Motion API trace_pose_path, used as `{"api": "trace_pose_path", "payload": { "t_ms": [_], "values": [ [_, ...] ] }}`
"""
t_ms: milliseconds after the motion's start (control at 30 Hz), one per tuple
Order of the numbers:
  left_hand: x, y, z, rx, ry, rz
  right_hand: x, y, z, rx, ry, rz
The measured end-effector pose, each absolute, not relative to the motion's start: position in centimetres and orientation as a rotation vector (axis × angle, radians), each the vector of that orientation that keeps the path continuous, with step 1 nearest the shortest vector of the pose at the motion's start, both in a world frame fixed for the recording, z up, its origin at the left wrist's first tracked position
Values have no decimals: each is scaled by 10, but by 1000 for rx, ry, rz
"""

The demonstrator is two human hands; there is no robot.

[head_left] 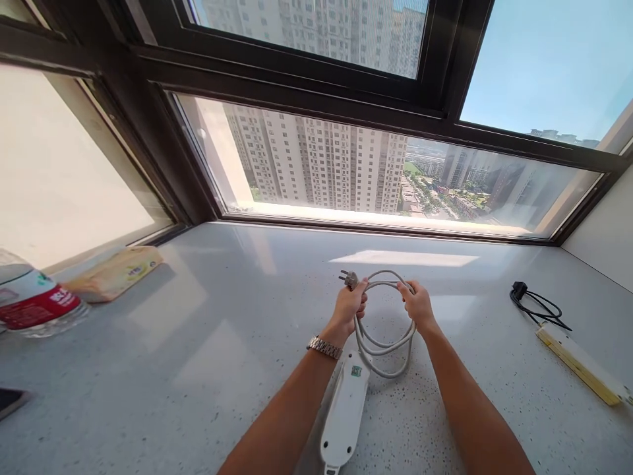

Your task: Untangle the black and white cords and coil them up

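A pale grey power cord (387,374) is gathered in loose loops between my two hands. My left hand (349,307), with a metal-band watch at the wrist, is closed round the cord just below its grey plug (351,280), whose prongs point left. On the other side of the loops, my right hand (416,303) pinches the cord between thumb and fingers. Below the loops lies a white power strip (347,410) with its underside up, showing screw holes and a small green label. My left forearm partly covers its edge.
A second power strip (578,363), white and yellow, lies at the right with its black cord (541,309) coiled. To the left are a big red-labelled bottle (37,300), a tissue pack (116,274) and a dark flat object (10,401). Windows border the speckled countertop (237,369).
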State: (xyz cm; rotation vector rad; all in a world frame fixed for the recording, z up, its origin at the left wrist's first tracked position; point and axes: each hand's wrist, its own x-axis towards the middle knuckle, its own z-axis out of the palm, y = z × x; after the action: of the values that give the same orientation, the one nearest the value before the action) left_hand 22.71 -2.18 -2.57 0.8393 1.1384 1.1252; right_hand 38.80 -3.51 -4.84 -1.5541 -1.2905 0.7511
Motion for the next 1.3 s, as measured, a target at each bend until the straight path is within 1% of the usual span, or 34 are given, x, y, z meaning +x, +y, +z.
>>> {"api": "trace_pose_path", "payload": {
  "t_ms": [100,233,333,433,500,667,867,967,1033,1133,1200,1300],
  "values": [
    [229,-16,-41,916,1249,1144,388,-36,-48,-1686,-1349,629],
    [220,-6,-55,1103,1495,1119,367,-62,-15,-1818,-1622,353],
    [204,1,-56,1314,1693,1032,333,-89,2,-1752,-2030,487],
    [188,6,-53,1515,1834,904,300,-110,-2,-1708,-2376,645],
    [182,6,-52,1617,1897,824,287,-116,-13,-1729,-2482,649],
    [179,4,-54,1771,1929,678,289,-117,-31,-1780,-2517,571],
    [172,-7,-54,1815,1861,581,345,-105,-33,-1773,-2539,423],
    [161,-24,-59,1939,1706,516,402,-87,-31,-1830,-2590,381],
    [152,-39,-63,2058,1596,411,448,-72,-29,-1837,-2652,388],
    [144,-60,-66,2203,1509,243,516,-50,-25,-1945,-2638,252],
    [144,-70,-66,2266,1498,179,551,-41,-25,-2159,-2492,117],
    [146,-75,-65,2309,1515,143,577,-45,-32,-2375,-2016,-124]
  ]
}}
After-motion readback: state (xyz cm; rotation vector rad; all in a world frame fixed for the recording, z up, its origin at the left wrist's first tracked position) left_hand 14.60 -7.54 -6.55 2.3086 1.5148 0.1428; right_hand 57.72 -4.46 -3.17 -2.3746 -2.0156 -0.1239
